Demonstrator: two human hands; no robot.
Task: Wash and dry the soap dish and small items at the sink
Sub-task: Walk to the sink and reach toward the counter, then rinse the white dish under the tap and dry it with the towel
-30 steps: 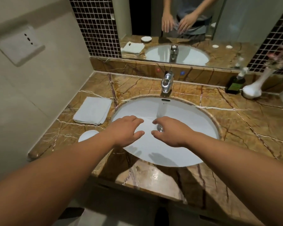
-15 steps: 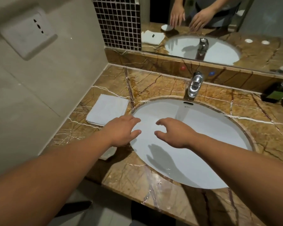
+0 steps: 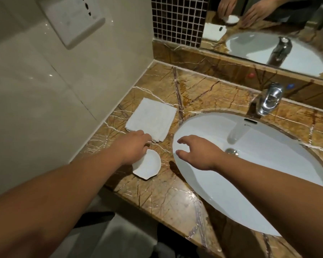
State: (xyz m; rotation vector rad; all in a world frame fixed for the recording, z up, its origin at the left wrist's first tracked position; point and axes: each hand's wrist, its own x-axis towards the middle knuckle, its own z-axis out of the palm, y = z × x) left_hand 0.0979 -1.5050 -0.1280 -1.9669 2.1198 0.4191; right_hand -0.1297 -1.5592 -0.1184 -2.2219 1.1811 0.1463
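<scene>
Left hand (image 3: 133,148) is sitting over the far-left edge of the soap dish (image 3: 149,165), fingers curled down onto its rim; cannot tell if it is actually gripping or just touching. The dish is white, shell-shaped, lying flat on the brown marble counter (image 3: 168,200), left of the sink (image 3: 268,192) and just in front of the folded white towel (image 3: 151,121). Left knuckles are overlapping the towel's near corner.

Right hand (image 3: 199,152) is hovering over the left side of the basin, palm down, fingers spread and loose, holding nothing. The 2 hands are apart, with the basin's left rim between them.

Faucet (image 3: 268,99) is standing at the back of the basin; a stream looks to be running from it toward the drain (image 3: 231,151). Mirror (image 3: 272,32) behind is reflecting both hands and the dish.
</scene>
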